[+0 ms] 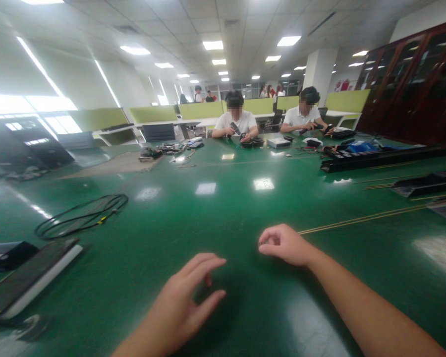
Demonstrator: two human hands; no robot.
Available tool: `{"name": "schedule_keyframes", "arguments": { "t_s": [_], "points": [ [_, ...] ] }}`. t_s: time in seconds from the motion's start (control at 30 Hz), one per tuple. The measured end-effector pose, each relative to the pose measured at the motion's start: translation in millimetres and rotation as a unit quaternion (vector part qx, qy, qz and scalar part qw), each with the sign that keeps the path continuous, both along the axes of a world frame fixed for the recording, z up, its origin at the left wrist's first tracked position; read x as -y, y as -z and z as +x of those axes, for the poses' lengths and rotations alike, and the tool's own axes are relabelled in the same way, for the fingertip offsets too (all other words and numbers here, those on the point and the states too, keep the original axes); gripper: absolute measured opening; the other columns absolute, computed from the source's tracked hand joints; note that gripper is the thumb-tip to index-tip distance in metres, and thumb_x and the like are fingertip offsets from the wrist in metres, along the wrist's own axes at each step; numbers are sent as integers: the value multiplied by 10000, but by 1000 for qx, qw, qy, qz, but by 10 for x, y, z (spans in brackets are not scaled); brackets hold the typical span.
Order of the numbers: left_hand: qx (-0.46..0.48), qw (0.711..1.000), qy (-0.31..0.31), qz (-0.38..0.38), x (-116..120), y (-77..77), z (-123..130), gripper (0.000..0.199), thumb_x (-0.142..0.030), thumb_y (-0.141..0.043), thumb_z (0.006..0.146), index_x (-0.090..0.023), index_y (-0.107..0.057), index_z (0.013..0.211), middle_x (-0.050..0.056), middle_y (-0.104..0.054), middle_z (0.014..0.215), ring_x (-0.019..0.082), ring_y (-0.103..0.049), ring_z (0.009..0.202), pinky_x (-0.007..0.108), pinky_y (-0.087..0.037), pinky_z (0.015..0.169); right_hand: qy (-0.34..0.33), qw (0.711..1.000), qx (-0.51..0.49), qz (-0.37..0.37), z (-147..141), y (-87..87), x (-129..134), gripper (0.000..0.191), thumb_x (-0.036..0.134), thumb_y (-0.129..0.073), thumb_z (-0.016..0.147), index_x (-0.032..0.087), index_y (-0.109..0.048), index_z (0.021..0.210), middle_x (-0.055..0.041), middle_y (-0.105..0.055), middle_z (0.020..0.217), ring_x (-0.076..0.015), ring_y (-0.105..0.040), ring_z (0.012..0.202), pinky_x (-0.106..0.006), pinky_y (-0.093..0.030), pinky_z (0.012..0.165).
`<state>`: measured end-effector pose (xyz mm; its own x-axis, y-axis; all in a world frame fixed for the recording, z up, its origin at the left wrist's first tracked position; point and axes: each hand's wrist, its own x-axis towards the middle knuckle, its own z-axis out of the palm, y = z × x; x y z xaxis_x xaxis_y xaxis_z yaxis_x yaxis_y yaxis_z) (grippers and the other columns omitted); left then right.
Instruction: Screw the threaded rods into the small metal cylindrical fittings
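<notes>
Over the glossy green tabletop (163, 208), my left hand (188, 292) is open, with its thumb and fingers apart and nothing between them. Ahead of it and to the right, the fingers of my right hand (284, 244) are curled into a pinch. A tiny dark bit shows at those fingertips, too small to name. Thin yellowish rods (357, 219) lie on the table just beyond my right hand, running off to the right; I cannot tell whether the hand touches them.
A coiled black cable (78, 218) lies at left, behind a dark flat panel with a pale edge (33, 277). Long black channels (371, 159) and more rods lie at right. Two people (238, 121) handle dark items across the table. Electronic parts (171, 148) lie at the far left.
</notes>
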<state>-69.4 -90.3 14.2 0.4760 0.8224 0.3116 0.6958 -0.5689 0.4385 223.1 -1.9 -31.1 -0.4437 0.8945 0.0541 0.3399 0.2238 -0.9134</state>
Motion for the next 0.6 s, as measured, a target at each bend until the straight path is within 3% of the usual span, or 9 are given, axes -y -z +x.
{"name": "schedule_keyframes", "arguments": {
  "t_s": [0.1, 0.27, 0.33, 0.43, 0.6],
  "points": [
    [-63, 994, 93, -7, -285, -57, 600, 565, -233, -669, 830, -327, -486, 1356, 73, -562, 1316, 202, -655, 954, 319, -571, 834, -31, 998, -34, -38, 32, -3, 0, 206, 322, -735, 754, 128, -714, 819, 63, -506, 526, -86, -401, 474, -200, -276, 461],
    [-137, 972, 183, 47, -625, 51, 1080, 217, -160, -596, 843, -204, -621, 1054, 65, -649, 1101, 202, -655, 895, 280, -541, 764, -111, 992, -41, -46, 47, -24, -1, 85, 215, -699, 714, 130, -699, 713, 22, -627, 649, -151, -568, 644, -220, -416, 568],
    [-139, 972, 184, 51, -672, 109, 1129, 157, -126, -571, 840, -188, -613, 978, 58, -663, 1033, 199, -653, 874, 270, -533, 750, -104, 993, -26, -40, 36, -29, -7, 74, 198, -680, 711, 132, -693, 680, 14, -648, 663, -182, -603, 699, -235, -450, 605],
    [-137, 974, 169, 57, -670, 166, 1109, 175, -125, -525, 885, -183, -605, 1030, 62, -669, 1016, 201, -647, 864, 282, -532, 752, -91, 995, -13, -34, 9, -25, -11, 114, 211, -675, 728, 131, -680, 648, 21, -632, 630, -175, -594, 677, -232, -444, 598],
    [-110, 983, 140, 34, -614, 152, 875, 295, -162, -456, 944, -222, -607, 1190, 64, -660, 1010, 195, -640, 873, 288, -534, 760, -82, 995, 4, -50, -3, -30, 12, 176, 299, -734, 748, 130, -701, 717, 53, -536, 558, -99, -452, 527, -201, -323, 493]
  ]
}}
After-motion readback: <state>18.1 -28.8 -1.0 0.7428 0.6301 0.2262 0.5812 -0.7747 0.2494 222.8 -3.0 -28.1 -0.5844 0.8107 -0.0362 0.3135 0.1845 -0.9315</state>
